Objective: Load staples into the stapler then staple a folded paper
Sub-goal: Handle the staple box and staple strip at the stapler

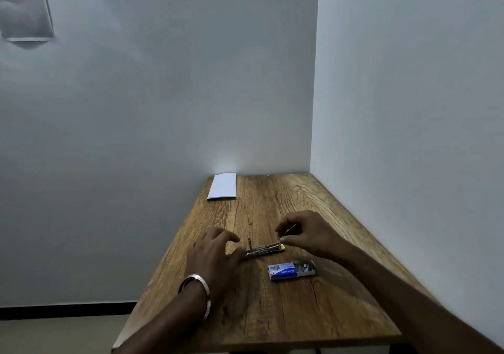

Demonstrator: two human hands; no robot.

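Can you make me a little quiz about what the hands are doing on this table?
1. True or false: the folded paper lies at the far end of the table, away from both hands.
2. Which hand pinches a thin strip of staples? A) left hand B) right hand C) neither
3. Fill in: the staple box lies on the table just nearer the person than the ____.

Key
1. True.
2. B: the right hand holds the strip above the stapler, while the left hand rests at the stapler's other end.
3. stapler, which lies open.
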